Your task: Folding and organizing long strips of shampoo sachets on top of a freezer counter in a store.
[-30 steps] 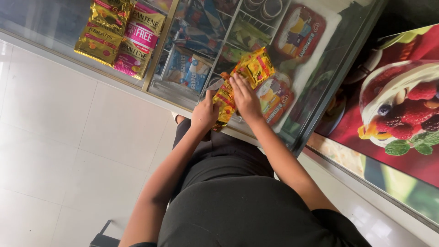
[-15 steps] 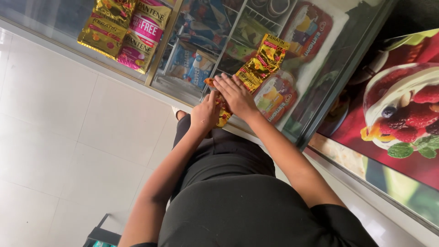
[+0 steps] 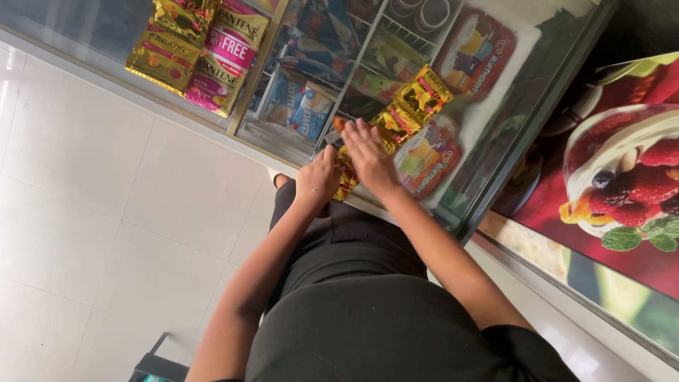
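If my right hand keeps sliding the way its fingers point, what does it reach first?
Probably the gold sachet strip that the right hand already lies on, stretched over the freezer's glass lid.

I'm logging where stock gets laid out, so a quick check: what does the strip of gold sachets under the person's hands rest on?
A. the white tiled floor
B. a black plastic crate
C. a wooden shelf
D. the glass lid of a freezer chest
D: the strip of shiny gold sachets lies flat on the clear glass freezer lid, with both the left hand and the right hand pressing on it and frozen packs visible beneath.
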